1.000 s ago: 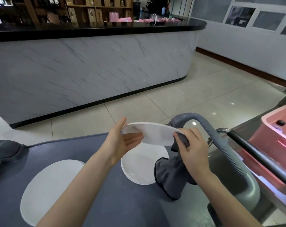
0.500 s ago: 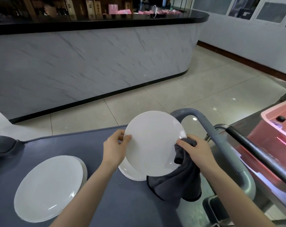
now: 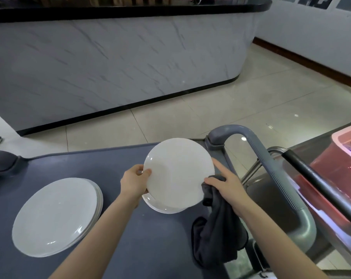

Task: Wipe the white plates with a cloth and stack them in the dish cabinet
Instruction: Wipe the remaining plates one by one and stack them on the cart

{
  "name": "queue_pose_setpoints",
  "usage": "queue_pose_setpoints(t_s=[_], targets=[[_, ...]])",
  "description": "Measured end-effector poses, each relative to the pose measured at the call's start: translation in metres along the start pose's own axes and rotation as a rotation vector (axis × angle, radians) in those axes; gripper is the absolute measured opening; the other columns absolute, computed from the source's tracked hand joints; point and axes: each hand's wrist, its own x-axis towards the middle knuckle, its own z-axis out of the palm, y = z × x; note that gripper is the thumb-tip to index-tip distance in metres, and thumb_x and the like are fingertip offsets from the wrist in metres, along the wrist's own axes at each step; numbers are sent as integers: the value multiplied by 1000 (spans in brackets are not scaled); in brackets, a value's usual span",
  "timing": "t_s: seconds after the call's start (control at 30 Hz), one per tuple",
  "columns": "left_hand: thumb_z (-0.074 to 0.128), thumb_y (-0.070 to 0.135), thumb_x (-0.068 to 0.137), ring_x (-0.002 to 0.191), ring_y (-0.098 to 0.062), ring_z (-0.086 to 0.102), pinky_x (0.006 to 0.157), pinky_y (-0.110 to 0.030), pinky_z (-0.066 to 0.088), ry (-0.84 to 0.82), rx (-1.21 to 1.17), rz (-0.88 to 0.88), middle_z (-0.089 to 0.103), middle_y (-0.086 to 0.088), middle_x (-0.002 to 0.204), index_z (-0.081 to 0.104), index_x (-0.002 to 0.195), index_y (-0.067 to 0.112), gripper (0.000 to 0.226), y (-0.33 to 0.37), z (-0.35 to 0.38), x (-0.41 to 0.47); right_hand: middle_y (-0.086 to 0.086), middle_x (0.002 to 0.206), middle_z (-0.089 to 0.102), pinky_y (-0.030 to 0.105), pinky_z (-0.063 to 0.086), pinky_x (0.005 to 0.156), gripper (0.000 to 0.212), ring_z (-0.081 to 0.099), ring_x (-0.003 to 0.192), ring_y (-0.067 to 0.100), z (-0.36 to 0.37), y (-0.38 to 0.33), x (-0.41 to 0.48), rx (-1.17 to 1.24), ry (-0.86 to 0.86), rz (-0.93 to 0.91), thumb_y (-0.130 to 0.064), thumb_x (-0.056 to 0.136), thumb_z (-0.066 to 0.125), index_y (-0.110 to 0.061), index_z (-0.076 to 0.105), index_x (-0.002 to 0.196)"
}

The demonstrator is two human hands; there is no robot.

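While gripped at both sides, held plate (image 3: 178, 172): was carried just above a small pile of lower plates (image 3: 162, 208), over the right part of the cart top (image 3: 130, 248); whether the pile was touched could not be told.
Handling: judged stiff, glazed and slick, of moderate weight, and breakable if dropped.
Hold points: opposite parts of the rim were judged best, thumb on the face and fingers beneath; a grip through cloth was judged less sure on glaze.
Facing: the broad face was turned up and toward the wearer, tilted and not level.
Long axis: none, the disc being round; the line between the two hands was laid left to right.
Left hand (image 3: 134, 183): the left rim was pinched, the thumb laid on the face, the fingers hidden behind.
Right hand (image 3: 229, 188): the cloth (image 3: 217, 238) was bunched in curled fingers against the right rim; the forefinger was stretched out along the edge.
Cloth: dark grey and soft, hung limp below the hand.
Side stack (image 3: 54, 216): white plates laid flat on the cart top, well apart to the left.
Surroundings: a grey cart handle (image 3: 271, 168) was noted just right of the cloth, a pink tub (image 3: 341, 168) beyond it, a marble counter (image 3: 110, 67) across the floor.
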Motion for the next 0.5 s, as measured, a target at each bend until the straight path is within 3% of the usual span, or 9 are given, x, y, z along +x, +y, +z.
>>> queue_pose_setpoints(t_s=[0.13, 0.23, 0.37, 0.5], targets=[[58, 17, 96, 86, -23, 67, 81, -44, 61, 48, 73, 14, 69, 0, 97, 68, 100, 22, 12, -14, -6, 4, -11, 92, 73, 31, 56, 88, 52, 67, 89, 9, 29, 21, 28, -102, 31, 46, -10, 85, 65, -50, 60, 118], [57, 14, 94, 82, -22, 62, 70, -30, 55, 36, 180, 36, 68, 4, 92, 67, 90, 28, 18, -23, -10, 8, -10, 81, 72, 29, 55, 83, 49, 66, 84, 11, 39, 36, 40, -164, 45, 76, -9, 82, 64, -49, 62, 110], [56, 6, 90, 68, -22, 44, 57, -29, 37, 31, 365, 70, 52, -4, 70, 71, 87, 10, 15, -36, -8, 13, -7, 76, 68, 24, 50, 74, 44, 60, 76, 11, 41, 48, 46, -235, 37, 90, -10, 83, 63, -45, 62, 111], [57, 4, 90, 62, -19, 37, 54, -27, 32, 75, 444, 99, 42, -4, 68, 64, 80, 1, 13, -43, -1, 18, -2, 84, 67, 33, 53, 79, 39, 60, 83, 16, 42, 53, 54, -326, 63, 73, -14, 83, 61, -38, 61, 113]])
